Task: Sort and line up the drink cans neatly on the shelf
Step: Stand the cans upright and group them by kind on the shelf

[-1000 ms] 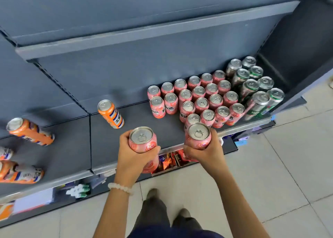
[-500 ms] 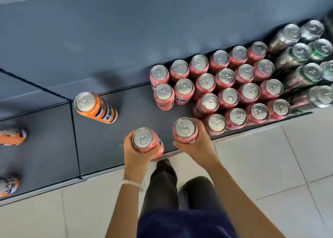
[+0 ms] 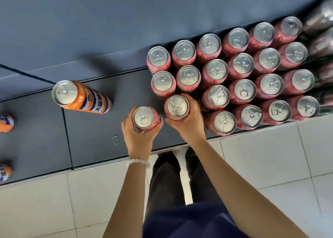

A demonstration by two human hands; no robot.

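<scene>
Two orange cans sit cut off at the far left edge of the grey shelf [image 3: 90, 138], one orange can at the edge [image 3: 6, 122] above the lower orange can [image 3: 5, 172], both only partly in view. To their right, well apart from them, a tall orange and white can [image 3: 81, 97] stands alone near the back of the shelf, its silver lid facing the camera. Further right the left hand [image 3: 139, 138], with a white bead bracelet [image 3: 138, 162] on its wrist, has its fingers and thumb curled round the left pink can [image 3: 144, 118], which stands upright over the shelf near the front edge; whether its base touches the shelf cannot be told. Just beside it, almost touching, the right hand [image 3: 188, 122] wraps its fingers round the right pink can [image 3: 177, 107], which sits directly in front of the leftmost column of the block of pink cans [image 3: 243, 79] and against its neighbour on the right. That block fills the shelf in tidy rows from back to front, all upright with lids up. At the far right edge, blurred green and silver cans [image 3: 322, 45] stand beside the pink ones. Below the shelf lies the pale tiled floor [image 3: 270, 162], with the person's dark trousers [image 3: 167, 183] between the two forearms.
</scene>
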